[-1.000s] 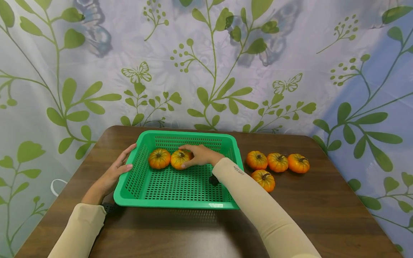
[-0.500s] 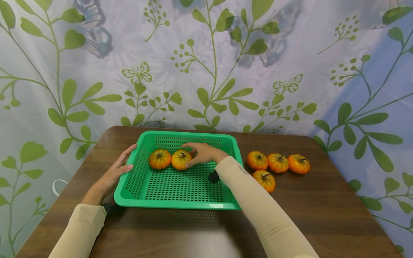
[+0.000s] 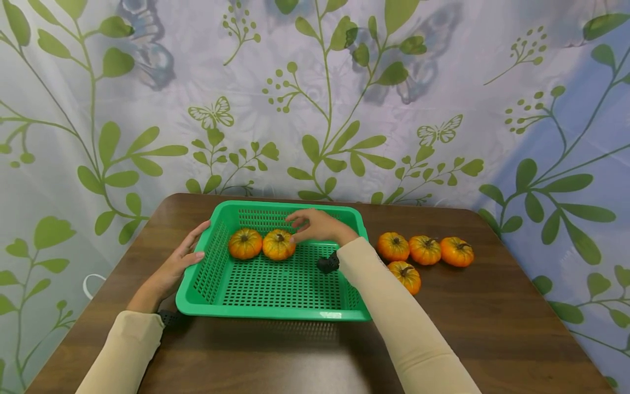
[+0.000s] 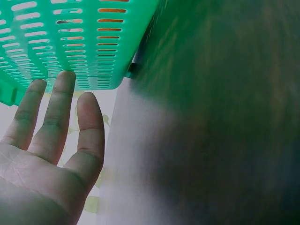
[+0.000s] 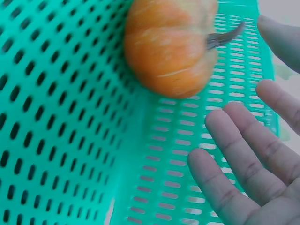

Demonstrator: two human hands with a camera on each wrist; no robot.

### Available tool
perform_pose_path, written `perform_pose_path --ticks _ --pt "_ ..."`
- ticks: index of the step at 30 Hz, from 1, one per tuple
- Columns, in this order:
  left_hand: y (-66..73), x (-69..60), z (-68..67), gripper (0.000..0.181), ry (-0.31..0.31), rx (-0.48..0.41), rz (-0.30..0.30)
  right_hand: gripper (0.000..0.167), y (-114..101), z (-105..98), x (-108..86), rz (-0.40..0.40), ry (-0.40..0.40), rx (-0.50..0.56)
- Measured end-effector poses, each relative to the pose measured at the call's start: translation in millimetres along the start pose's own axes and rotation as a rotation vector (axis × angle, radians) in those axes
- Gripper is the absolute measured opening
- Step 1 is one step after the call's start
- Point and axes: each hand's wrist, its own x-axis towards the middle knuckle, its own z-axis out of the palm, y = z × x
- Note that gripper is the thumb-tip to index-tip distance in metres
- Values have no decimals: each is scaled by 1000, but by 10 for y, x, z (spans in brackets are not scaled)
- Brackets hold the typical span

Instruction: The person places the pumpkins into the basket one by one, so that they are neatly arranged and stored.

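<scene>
Two small orange pumpkins sit side by side in a green plastic basket (image 3: 275,313), near its back left. My right hand (image 3: 320,225) hovers over the basket just right of the nearer-to-centre pumpkin (image 3: 279,244). Its fingers are spread and hold nothing; in the right wrist view a gap shows between the fingertips (image 5: 218,123) and the pumpkin. The other pumpkin (image 3: 245,244) stands close by on the left. My left hand (image 3: 175,264) rests against the basket's left side, thumb by the rim; in the left wrist view its straight fingers (image 4: 58,110) touch the slotted wall.
Several more pumpkins are grouped on the brown wooden table (image 3: 492,323) right of the basket, one pumpkin (image 3: 405,277) partly behind my right sleeve. A patterned cloth (image 3: 315,98) hangs behind the table's back edge. A white loop (image 3: 92,285) shows beyond the table's left edge.
My right hand has let go of the right-hand pumpkin in the basket and moved up and to the right, away from it. The left hand stays against the basket.
</scene>
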Motion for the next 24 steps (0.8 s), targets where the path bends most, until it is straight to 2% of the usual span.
perform_pose_path --ticks 8,17,24 --pt "7 -18 1 67 10 1 -28 60 -84 -69 -124 -68 44 133" --pt "6 -22 -10 66 -6 -2 -5 57 -200 -167 -263 -165 127 111" --pt "4 -18 -10 67 -12 -9 5 52 -350 -220 -399 -220 163 141"
